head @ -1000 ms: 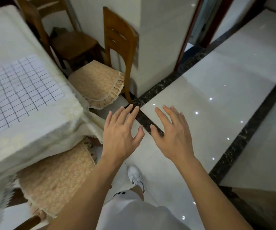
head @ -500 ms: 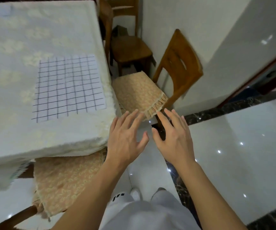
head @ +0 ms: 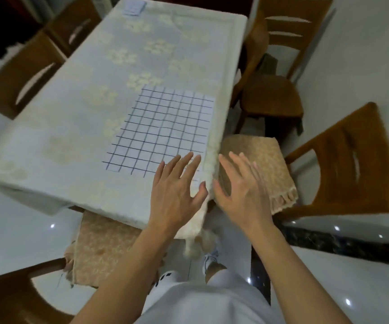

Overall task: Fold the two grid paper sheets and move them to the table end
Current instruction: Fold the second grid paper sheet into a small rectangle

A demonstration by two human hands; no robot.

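Note:
A white grid paper sheet (head: pixel 163 132) lies flat near the right edge of the table (head: pixel 72 118), which wears a pale flowered cloth. At the table's far end lies a small folded grid paper (head: pixel 134 7). My left hand (head: pixel 177 190) hovers with fingers spread over the sheet's near right corner; whether it touches the paper is unclear. My right hand (head: pixel 242 190) is open too, held just past the table's right edge above a chair cushion. Neither hand holds anything.
Wooden chairs ring the table: a cushioned one (head: pixel 258 164) right under my right hand, another (head: pixel 272 99) farther back on the right, one with a cushion (head: pixel 100 249) tucked under the near edge, and two on the left (head: pixel 27 73). The floor is glossy white tile.
The view has swung left onto the table, so the whole sheet and the far end now show. Both open hands have come from beside the table toward the sheet's near right corner.

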